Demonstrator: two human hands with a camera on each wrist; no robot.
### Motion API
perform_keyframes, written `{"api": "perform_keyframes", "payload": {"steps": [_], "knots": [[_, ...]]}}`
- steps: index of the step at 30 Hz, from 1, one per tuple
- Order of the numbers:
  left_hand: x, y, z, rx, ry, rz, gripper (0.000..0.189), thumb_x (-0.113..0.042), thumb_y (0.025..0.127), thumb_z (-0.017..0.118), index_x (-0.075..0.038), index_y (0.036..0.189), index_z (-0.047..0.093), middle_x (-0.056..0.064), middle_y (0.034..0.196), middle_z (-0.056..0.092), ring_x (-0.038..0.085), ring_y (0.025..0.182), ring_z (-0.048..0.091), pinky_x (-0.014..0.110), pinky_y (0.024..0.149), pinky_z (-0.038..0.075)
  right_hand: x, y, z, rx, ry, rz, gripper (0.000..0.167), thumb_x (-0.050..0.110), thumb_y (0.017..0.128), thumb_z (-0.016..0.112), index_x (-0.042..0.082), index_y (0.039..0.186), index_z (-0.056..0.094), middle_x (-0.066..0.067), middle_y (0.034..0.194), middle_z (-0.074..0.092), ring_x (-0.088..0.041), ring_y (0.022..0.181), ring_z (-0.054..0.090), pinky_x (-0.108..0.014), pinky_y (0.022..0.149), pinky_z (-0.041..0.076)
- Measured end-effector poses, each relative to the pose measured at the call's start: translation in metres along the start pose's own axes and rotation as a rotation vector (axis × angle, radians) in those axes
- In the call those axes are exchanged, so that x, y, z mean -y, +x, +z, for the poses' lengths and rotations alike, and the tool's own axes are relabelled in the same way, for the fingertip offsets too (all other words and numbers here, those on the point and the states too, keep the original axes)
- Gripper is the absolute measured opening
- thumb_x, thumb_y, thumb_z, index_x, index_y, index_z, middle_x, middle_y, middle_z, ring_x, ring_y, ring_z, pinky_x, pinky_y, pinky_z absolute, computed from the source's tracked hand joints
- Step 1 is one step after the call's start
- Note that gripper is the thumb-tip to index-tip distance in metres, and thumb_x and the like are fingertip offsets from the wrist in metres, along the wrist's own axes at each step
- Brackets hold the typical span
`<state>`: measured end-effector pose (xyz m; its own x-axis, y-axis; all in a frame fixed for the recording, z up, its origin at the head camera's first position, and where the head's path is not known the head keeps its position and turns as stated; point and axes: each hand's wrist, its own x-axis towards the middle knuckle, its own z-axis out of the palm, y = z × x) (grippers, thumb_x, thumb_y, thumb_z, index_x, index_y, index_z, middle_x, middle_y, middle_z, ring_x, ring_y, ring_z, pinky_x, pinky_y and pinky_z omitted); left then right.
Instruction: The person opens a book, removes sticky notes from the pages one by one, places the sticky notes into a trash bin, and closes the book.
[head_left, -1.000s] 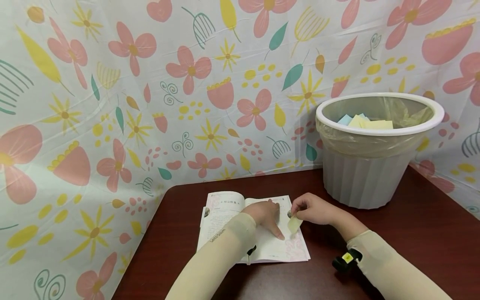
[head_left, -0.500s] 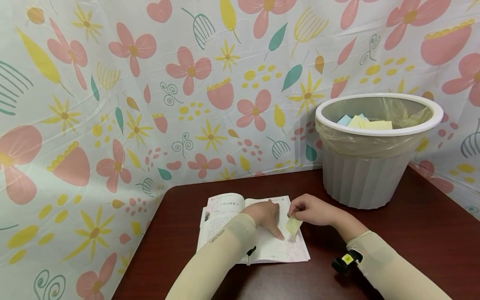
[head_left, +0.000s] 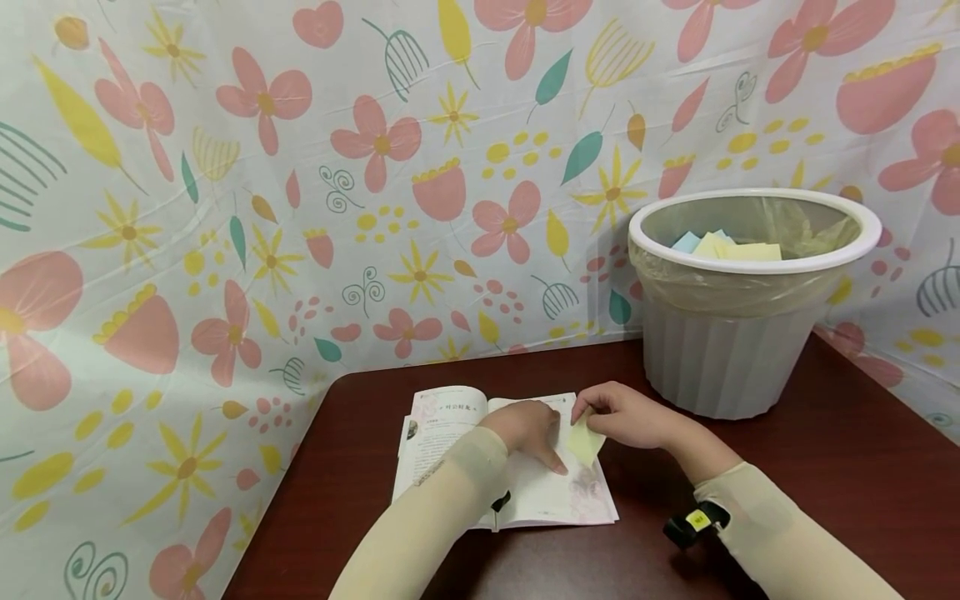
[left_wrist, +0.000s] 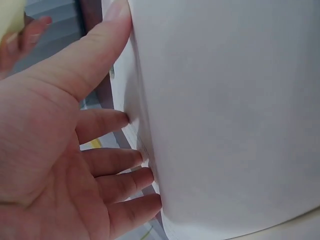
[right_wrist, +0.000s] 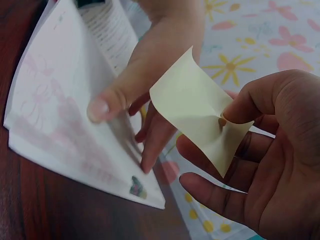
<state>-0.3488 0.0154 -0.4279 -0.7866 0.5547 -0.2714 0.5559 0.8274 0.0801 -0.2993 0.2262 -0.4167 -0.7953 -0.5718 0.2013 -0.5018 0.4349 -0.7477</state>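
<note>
An open book [head_left: 438,442] lies on the table, a printed left page and a mostly white right page with pink decoration in view. My left hand [head_left: 528,429] rests on the right page, its fingers extended; in the left wrist view the thumb and fingertips of this hand [left_wrist: 65,135] touch the page. Just right of the book, my right hand [head_left: 628,415] pinches a pale yellow sticky note [head_left: 583,442] between thumb and fingers. The right wrist view has the sticky note [right_wrist: 185,95] bent at the thumb and apart from the page.
At the back right of the dark red-brown table [head_left: 810,467] stands a grey wastebasket [head_left: 727,350] with a white rim and a clear liner. Yellow and blue paper slips [head_left: 738,250] show inside it. A flower-patterned curtain [head_left: 300,208] hangs behind the table.
The right hand has risen slightly and turned, and more of the yellow sticky note shows, lifted from the page. The left hand stays on the book.
</note>
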Motion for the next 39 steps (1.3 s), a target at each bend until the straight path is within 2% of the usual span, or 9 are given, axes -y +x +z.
{"api": "perform_keyframes", "payload": {"steps": [4, 10, 14, 18, 23, 27, 30, 33, 39], "knots": [[0.002, 0.001, 0.000, -0.048, -0.051, -0.004, 0.078, -0.061, 0.075, 0.085, -0.030, 0.143, 0.061, -0.015, 0.139, 0.065, 0.007, 0.125, 0.060, 0.028, 0.102, 0.050, 0.009, -0.002, -0.002, -0.019, 0.015, -0.034, 0.028, -0.005, 0.092, 0.053, 0.012, 0.099, 0.073, -0.003, 0.077, 0.066, -0.009, 0.067, 0.060, -0.024, 0.060, 0.053], [0.000, 0.003, -0.002, -0.126, -0.056, 0.065, 0.050, -0.057, 0.085, 0.078, -0.037, 0.130, 0.070, -0.015, 0.126, 0.070, 0.021, 0.116, 0.061, 0.043, 0.090, 0.055, 0.021, -0.003, -0.005, -0.030, 0.042, -0.064, 0.027, -0.006, 0.093, 0.052, 0.008, 0.103, 0.072, -0.007, 0.083, 0.070, -0.013, 0.063, 0.062, -0.028, 0.054, 0.054], [-0.002, 0.006, -0.002, -0.129, -0.055, 0.080, 0.040, -0.054, 0.088, 0.076, -0.038, 0.125, 0.071, -0.015, 0.121, 0.071, 0.018, 0.109, 0.064, 0.045, 0.090, 0.054, 0.031, -0.004, -0.011, -0.025, 0.034, -0.049, 0.029, -0.006, 0.094, 0.051, 0.010, 0.105, 0.072, -0.007, 0.087, 0.070, -0.022, 0.063, 0.063, -0.031, 0.053, 0.055], [-0.003, 0.010, -0.003, -0.104, -0.101, 0.075, 0.027, -0.046, 0.089, 0.077, -0.039, 0.115, 0.071, -0.015, 0.114, 0.071, 0.011, 0.101, 0.064, 0.040, 0.086, 0.054, 0.047, -0.005, -0.025, -0.012, 0.006, -0.055, 0.027, -0.004, 0.096, 0.052, 0.012, 0.104, 0.072, -0.006, 0.086, 0.070, -0.023, 0.065, 0.064, -0.031, 0.054, 0.056], [-0.002, 0.017, -0.004, -0.066, -0.173, 0.060, 0.039, -0.035, 0.087, 0.079, -0.036, 0.125, 0.070, -0.015, 0.128, 0.067, 0.005, 0.114, 0.060, 0.032, 0.097, 0.052, 0.079, -0.006, -0.051, -0.007, -0.076, -0.066, 0.021, 0.002, 0.098, 0.058, 0.016, 0.097, 0.074, -0.002, 0.087, 0.072, -0.021, 0.068, 0.065, -0.033, 0.056, 0.057], [-0.001, 0.021, -0.006, -0.051, -0.176, 0.068, 0.052, -0.032, 0.088, 0.078, -0.030, 0.138, 0.066, -0.013, 0.142, 0.062, 0.008, 0.133, 0.055, 0.030, 0.108, 0.047, 0.108, -0.005, -0.075, -0.016, -0.140, -0.109, 0.019, 0.005, 0.099, 0.059, 0.016, 0.098, 0.074, 0.000, 0.087, 0.071, -0.018, 0.065, 0.063, -0.031, 0.056, 0.056], [-0.001, 0.023, -0.008, -0.055, -0.166, 0.075, 0.053, -0.030, 0.089, 0.076, -0.027, 0.141, 0.064, -0.011, 0.146, 0.060, 0.010, 0.139, 0.052, 0.030, 0.111, 0.046, 0.130, -0.004, -0.096, -0.033, -0.191, -0.124, 0.020, 0.004, 0.099, 0.059, 0.017, 0.100, 0.074, 0.001, 0.083, 0.069, -0.016, 0.061, 0.062, -0.030, 0.055, 0.055], [0.000, 0.023, -0.009, -0.054, -0.156, 0.075, 0.052, -0.030, 0.090, 0.075, -0.029, 0.141, 0.064, -0.011, 0.149, 0.058, 0.012, 0.143, 0.049, 0.032, 0.113, 0.045, 0.152, -0.002, -0.120, -0.060, -0.230, -0.109, 0.021, 0.003, 0.099, 0.058, 0.017, 0.100, 0.074, -0.002, 0.082, 0.067, -0.017, 0.057, 0.059, -0.030, 0.054, 0.053], [0.000, 0.022, -0.007, -0.052, -0.165, 0.074, 0.048, -0.028, 0.090, 0.074, -0.031, 0.137, 0.066, -0.011, 0.149, 0.058, 0.016, 0.145, 0.047, 0.034, 0.113, 0.045, 0.189, 0.008, -0.177, -0.146, -0.287, -0.033, 0.020, 0.006, 0.100, 0.056, 0.012, 0.107, 0.074, -0.005, 0.088, 0.072, -0.022, 0.067, 0.065, -0.031, 0.059, 0.056]]}}
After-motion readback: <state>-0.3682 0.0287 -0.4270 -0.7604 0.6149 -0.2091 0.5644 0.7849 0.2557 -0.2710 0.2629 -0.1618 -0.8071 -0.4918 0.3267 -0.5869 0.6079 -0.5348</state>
